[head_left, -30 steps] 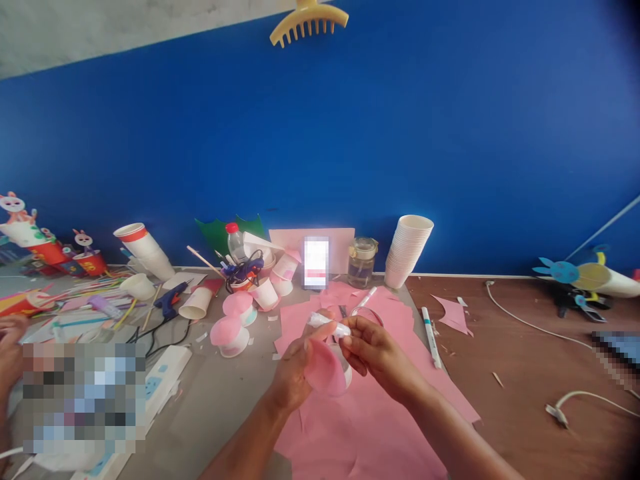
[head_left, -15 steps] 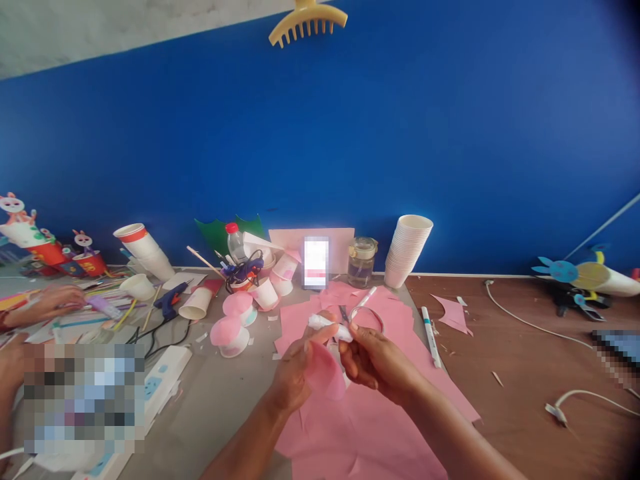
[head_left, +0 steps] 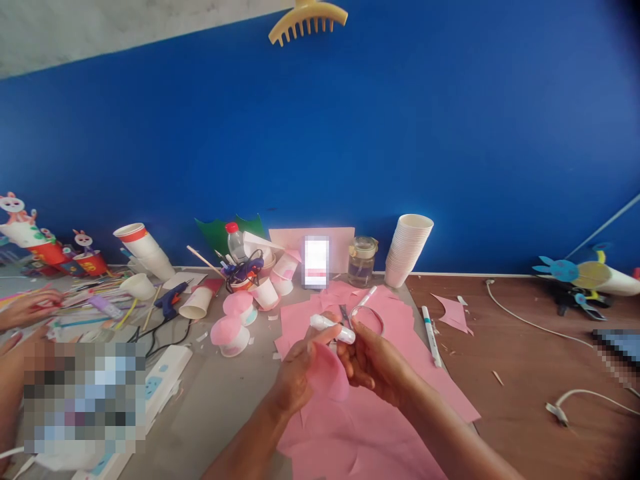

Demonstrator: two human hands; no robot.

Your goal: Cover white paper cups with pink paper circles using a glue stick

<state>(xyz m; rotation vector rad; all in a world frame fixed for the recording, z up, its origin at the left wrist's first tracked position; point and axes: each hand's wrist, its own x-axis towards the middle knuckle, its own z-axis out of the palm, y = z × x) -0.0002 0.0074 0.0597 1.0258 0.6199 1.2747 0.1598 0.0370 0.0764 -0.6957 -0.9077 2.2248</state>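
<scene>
Tipped slightly lower, a white tube (head_left: 333,329) bridges the left hand (head_left: 295,375), gripping pink paper (head_left: 329,377), and right hand (head_left: 376,360), hold unclear, short of the surface's (head_left: 215,393) far edge.

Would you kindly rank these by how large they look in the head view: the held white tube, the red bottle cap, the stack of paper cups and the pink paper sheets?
1. Pink paper sheets
2. Stack of paper cups
3. White tube
4. Red bottle cap
</scene>
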